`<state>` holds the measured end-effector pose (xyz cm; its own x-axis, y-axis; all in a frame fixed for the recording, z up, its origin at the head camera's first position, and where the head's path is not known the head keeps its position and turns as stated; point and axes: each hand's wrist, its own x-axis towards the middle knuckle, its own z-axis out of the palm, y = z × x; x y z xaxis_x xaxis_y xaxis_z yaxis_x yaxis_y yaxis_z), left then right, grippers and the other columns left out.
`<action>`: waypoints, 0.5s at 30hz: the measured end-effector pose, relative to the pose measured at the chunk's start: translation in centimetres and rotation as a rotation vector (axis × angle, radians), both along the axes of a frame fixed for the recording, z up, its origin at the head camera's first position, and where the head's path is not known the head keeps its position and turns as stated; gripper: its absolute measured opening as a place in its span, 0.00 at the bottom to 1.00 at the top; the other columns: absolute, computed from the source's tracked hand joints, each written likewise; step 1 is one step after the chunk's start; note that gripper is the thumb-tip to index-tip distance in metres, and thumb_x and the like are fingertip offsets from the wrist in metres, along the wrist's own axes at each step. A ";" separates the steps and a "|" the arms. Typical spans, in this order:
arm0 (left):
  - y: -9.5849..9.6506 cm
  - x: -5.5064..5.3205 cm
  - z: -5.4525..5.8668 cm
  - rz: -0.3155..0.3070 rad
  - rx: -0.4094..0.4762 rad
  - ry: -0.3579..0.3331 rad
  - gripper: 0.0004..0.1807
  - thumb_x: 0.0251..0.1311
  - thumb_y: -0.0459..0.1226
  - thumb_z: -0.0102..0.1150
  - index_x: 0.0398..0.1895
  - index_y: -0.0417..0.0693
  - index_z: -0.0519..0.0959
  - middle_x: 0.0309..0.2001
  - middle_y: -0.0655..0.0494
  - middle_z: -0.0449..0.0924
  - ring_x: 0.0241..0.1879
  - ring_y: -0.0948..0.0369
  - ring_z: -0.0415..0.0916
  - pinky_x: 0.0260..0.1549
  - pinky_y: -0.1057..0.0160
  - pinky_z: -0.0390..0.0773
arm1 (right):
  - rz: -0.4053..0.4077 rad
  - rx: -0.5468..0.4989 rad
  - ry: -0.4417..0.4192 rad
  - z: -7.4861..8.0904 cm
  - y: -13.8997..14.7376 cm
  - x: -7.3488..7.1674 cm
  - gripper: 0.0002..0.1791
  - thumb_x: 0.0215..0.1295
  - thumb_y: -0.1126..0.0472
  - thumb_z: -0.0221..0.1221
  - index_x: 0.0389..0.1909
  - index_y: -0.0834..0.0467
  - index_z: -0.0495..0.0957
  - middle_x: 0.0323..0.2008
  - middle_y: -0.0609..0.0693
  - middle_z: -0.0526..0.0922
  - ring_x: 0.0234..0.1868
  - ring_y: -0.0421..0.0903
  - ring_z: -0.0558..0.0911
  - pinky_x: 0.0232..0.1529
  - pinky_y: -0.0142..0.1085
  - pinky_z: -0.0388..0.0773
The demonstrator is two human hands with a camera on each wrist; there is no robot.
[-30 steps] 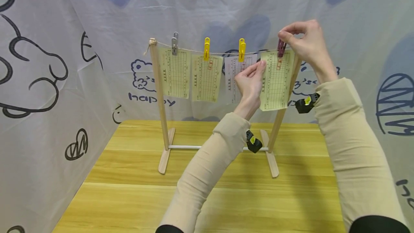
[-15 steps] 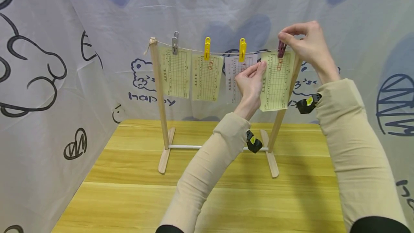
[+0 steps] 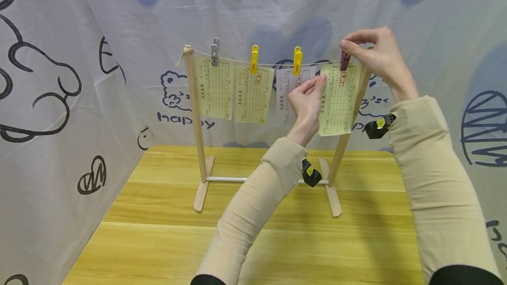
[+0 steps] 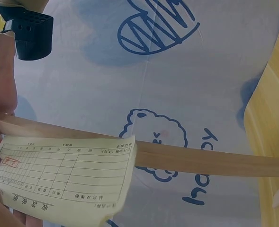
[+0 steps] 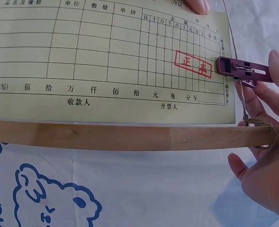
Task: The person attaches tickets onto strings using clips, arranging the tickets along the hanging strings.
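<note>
My right hand [image 3: 378, 54] pinches a purple clothespin [image 5: 243, 70] between thumb and fingers; its jaws sit over the top edge of a pale yellow receipt [image 3: 338, 104] at the line's right end. With thumb and fingertips, my left hand [image 3: 309, 100] holds that receipt by its upper left edge. Behind the left hand hangs a white receipt [image 3: 284, 96], partly hidden, under a yellow clothespin [image 3: 297, 60]. Further left, a second yellow clothespin [image 3: 254, 58] and a grey clothespin [image 3: 215, 52] each hold up a yellow slip. A red stamp [image 5: 193, 64] marks the receipt near the purple clothespin.
The twine [image 3: 237, 61] runs between two wooden posts [image 3: 196, 122] on flat feet, joined low down by a white rod [image 3: 225, 180]. The rack stands on a wood-grain table [image 3: 158, 241]. A printed cloth [image 3: 222, 8] hangs behind and at the left.
Both hands keep their hold on the receipt and the purple clothespin. The right hand and forearm have shifted very slightly right and down; otherwise the scene looks the same.
</note>
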<state>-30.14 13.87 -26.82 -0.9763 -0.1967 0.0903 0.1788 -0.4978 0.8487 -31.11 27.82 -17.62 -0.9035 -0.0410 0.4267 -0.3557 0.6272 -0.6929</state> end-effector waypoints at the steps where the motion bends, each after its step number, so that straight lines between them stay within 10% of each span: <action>1: 0.0 0.0 0.0 0.002 0.003 -0.001 0.10 0.61 0.35 0.68 0.43 0.39 0.88 0.42 0.45 0.90 0.42 0.58 0.89 0.42 0.68 0.86 | -0.001 0.001 -0.004 0.0 0.0 0.0 0.22 0.68 0.44 0.63 0.57 0.52 0.83 0.37 0.26 0.79 0.49 0.31 0.71 0.57 0.33 0.65; 15: -1.2 1.3 -1.0 0.070 -0.120 0.060 0.10 0.58 0.36 0.72 0.43 0.44 0.88 0.40 0.50 0.91 0.38 0.65 0.88 0.40 0.71 0.85 | 0.011 -0.096 -0.009 -0.4 0.8 0.6 0.28 0.65 0.48 0.67 0.65 0.51 0.77 0.60 0.42 0.79 0.45 0.30 0.76 0.48 0.26 0.72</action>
